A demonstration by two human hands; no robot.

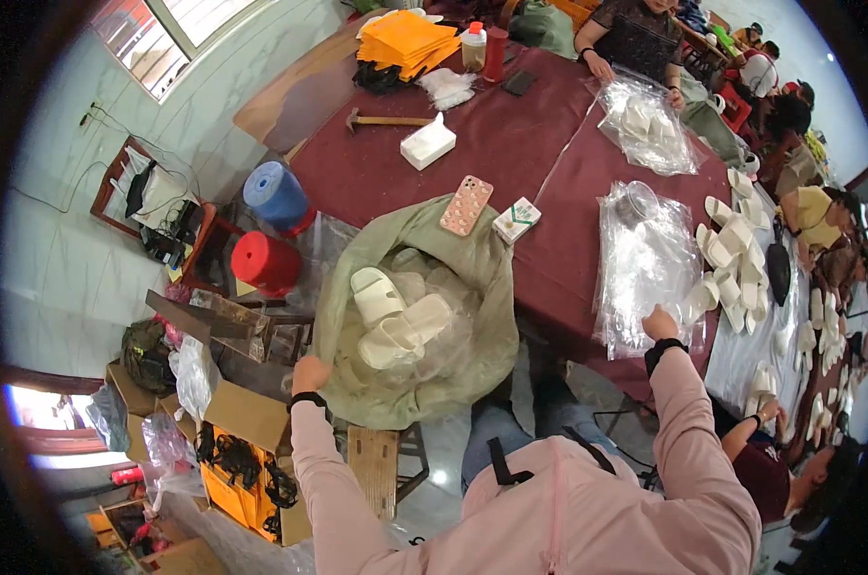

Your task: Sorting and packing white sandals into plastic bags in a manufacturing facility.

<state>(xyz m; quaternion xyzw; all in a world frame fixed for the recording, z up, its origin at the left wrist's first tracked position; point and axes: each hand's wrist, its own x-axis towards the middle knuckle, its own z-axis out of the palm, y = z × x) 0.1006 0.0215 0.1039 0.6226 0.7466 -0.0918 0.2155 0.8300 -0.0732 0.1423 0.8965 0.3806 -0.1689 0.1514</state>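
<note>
My left hand (311, 374) is closed beside the left rim of a large green woven sack (357, 268); what it holds, if anything, is hidden. Inside the sack, off-white slippers (378, 295) lie among clear plastic wrapping. At the right, my right hand (660, 324) is closed at the lower edge of a stack of clear plastic bags (645, 259), its fingers curled on the plastic. A roll of clear tape (637, 203) appears to sit on the stack's far end. Loose off-white slippers (733, 240) are heaped just right of the bags.
The dark red tablecloth (539, 105) bears a phone (466, 206), a small white-green box (516, 220), a tissue pack (428, 144) and a hammer (386, 120). Blue (276, 195) and red (264, 264) stools, a carton (247, 417) and a wooden bench (372, 470) stand left. Co-workers sit opposite and right.
</note>
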